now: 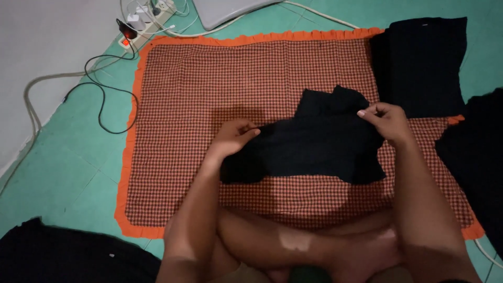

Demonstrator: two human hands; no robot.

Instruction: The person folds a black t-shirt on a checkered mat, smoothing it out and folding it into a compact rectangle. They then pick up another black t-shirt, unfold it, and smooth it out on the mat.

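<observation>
Head view, looking down. A small black cloth garment lies crumpled near the middle of a red-and-white checked fabric mat with an orange frilled border, which is spread on a teal tiled floor. The left hand grips the garment's left edge, fingers curled closed over the cloth; the right hand pinches a raised fold at its upper right between thumb and fingertips, the other fingers bent. Both hands hold the same piece, well apart from each other, with the cloth sagging and bunched between them.

To handle the piece well from this grip, the judgement is that the two hands should draw apart evenly until the slack between them flattens, keeping the edge low over the mat so the far part does not roll under. A folded black cloth lies at the mat's far right corner, more dark fabric at the right edge, and a dark cloth heap near left. A white power strip with plugged cables sits far left, off the mat.
</observation>
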